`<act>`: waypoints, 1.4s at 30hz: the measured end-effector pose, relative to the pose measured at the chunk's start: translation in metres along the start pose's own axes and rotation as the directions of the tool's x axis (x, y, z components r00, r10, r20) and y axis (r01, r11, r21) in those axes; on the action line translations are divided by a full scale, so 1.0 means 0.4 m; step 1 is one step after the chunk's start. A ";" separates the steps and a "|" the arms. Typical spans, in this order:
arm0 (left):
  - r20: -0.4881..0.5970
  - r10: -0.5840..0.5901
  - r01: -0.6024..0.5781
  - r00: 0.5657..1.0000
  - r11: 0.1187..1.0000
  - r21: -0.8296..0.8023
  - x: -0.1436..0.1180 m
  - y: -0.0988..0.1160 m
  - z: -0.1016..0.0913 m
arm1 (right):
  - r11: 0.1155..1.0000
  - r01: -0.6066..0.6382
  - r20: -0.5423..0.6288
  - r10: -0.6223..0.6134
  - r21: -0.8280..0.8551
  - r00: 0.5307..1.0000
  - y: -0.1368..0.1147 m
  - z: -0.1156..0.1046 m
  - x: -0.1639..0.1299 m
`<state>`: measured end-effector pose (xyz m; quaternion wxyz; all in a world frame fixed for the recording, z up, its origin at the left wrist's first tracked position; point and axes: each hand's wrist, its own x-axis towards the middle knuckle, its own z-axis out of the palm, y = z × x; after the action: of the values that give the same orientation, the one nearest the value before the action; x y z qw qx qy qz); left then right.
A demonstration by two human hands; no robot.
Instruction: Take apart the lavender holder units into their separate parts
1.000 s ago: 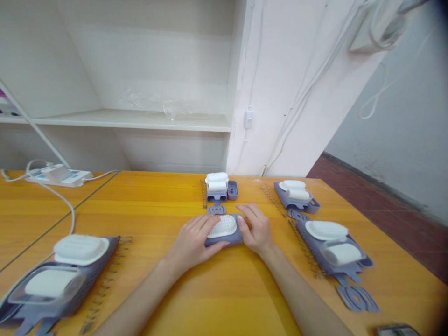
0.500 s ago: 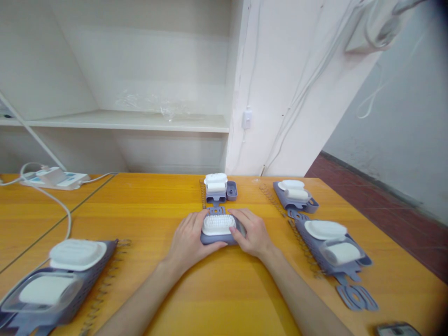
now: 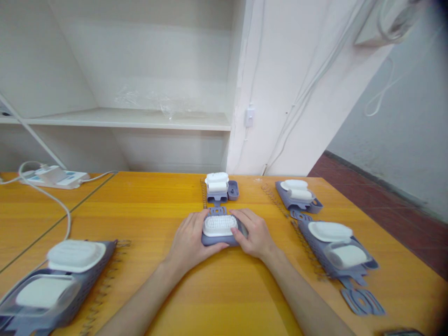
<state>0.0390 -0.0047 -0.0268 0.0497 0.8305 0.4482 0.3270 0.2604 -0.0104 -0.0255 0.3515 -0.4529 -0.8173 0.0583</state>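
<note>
At centre worktop (image 3: 224, 289), left hand (image 3: 187, 240) and right hand (image 3: 255, 233) clasp the purple brush holder (image 3: 219, 240), fingers closed round both ends. White brush (image 3: 219, 225), previously tilted, now sits level in it.

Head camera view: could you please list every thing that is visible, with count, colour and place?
brush: 1, white bristles, on a purple base, table centre, between both hands
tray sets: 4, purple with white parts; far centre, far right, near right, near left
flat plate: 1, purple, near right
springs: several, metal, beside the trays
power strip: 1, white, far left
table: 1, orange wood
shelf: 1, white, behind
left hand: fingers on the brush
right hand: fingers on the brush
</note>
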 end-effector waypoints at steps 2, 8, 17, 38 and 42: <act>0.004 -0.002 0.002 1.000 1.000 -0.001 0.000 -0.002 0.001 | 1.000 0.002 -0.003 -0.002 0.000 1.000 0.002 0.002 0.000; -0.010 -0.005 0.005 1.000 1.000 0.001 -0.003 -0.003 0.004 | 1.000 0.002 -0.006 -0.002 -0.007 1.000 0.001 -0.001 0.002; 0.001 -0.010 0.010 1.000 1.000 0.007 -0.001 -0.002 0.001 | 0.999 -0.022 0.009 0.022 -0.031 1.000 -0.003 -0.001 0.009; 0.012 0.007 -0.008 1.000 0.999 0.046 -0.004 -0.026 -0.015 | 0.999 -0.006 0.047 0.008 -0.048 0.999 -0.029 0.005 0.008; 0.008 0.016 -0.016 1.000 0.999 0.044 0.000 -0.033 -0.015 | 0.999 -0.001 0.070 0.003 -0.037 0.998 -0.031 0.001 0.010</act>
<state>0.0260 0.0018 -0.0270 0.0305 0.8363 0.4485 0.3140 0.2502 -0.0143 -0.0188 0.3143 -0.4578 -0.8295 0.0595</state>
